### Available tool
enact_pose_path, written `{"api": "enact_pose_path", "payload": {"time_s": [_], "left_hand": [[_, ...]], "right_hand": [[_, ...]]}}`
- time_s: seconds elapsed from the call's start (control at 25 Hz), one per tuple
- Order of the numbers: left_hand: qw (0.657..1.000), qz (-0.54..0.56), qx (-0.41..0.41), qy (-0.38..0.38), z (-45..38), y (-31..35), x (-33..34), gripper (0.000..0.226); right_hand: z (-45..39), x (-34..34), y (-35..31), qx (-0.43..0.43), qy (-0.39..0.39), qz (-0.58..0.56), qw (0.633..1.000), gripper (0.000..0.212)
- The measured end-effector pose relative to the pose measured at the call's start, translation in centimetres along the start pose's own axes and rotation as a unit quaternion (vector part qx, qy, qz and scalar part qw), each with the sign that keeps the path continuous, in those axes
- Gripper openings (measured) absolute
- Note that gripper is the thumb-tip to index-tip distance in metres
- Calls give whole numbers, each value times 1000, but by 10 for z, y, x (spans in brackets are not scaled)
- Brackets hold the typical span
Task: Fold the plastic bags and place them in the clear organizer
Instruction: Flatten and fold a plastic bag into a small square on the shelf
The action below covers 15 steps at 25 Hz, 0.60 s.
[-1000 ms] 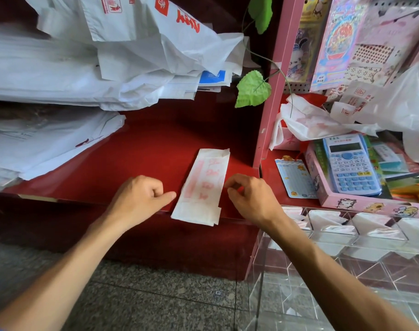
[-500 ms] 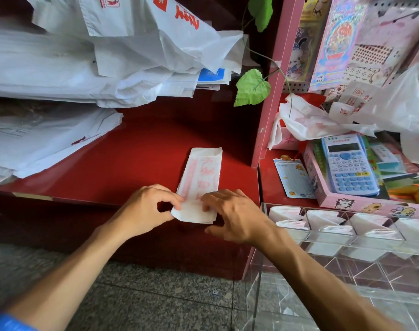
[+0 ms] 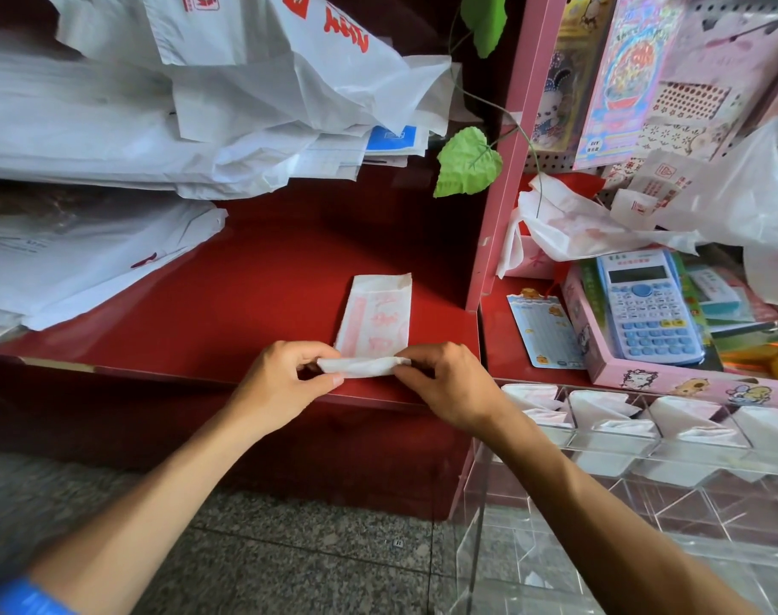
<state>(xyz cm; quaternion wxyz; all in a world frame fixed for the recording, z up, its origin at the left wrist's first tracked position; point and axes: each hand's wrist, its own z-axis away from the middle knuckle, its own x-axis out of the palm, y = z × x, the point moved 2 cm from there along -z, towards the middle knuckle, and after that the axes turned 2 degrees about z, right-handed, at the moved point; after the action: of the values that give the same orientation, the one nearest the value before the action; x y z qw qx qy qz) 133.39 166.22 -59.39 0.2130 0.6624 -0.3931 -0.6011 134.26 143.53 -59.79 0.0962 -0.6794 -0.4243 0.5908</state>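
**Folding the near end of a printed bag on the red shelf**

My left hand (image 3: 285, 381) and right hand (image 3: 447, 383) each pinch one end of the rolled-up near edge of a white plastic bag (image 3: 376, 319), thumbs and forefingers curled tight on it. The bag lies as a flat narrow strip on the red shelf (image 3: 227, 312), close to its front edge, with pale red printed characters I cannot read. Loose white bags (image 3: 245, 82) piled at the back carry red lettering, also unreadable. To my right, the clear organizer (image 3: 609, 441) holds folded white bags in its compartments. Behind it a blue-and-white calculator (image 3: 646, 308) sits in a pink box (image 3: 600, 370) printed with cartoon animals.
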Motion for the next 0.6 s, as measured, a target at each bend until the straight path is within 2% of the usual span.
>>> {"api": "enact_pose_path", "payload": {"time_s": [0.12,0.24,0.32,0.44,0.52,0.6], "left_hand": [[999,27,-40,24,-1,3,3,14],[995,49,-78,36,0,7,5,7],[993,48,-94,45,-1,7,8,10],[992,54,-101,45,-3,9,13,9],[992,63,-102,34,-3,11,13,5],[993,64,-99,21,-2,13,13,10]], "right_hand": [[-2,0,5,56,15,-44,997,35],[-5,6,8,103,52,-46,992,28],[-4,6,8,121,75,-52,988,19],[-4,5,4,133,59,-54,988,12],[-6,6,4,143,50,-22,988,20],[-8,5,4,154,40,-10,987,32]]}}
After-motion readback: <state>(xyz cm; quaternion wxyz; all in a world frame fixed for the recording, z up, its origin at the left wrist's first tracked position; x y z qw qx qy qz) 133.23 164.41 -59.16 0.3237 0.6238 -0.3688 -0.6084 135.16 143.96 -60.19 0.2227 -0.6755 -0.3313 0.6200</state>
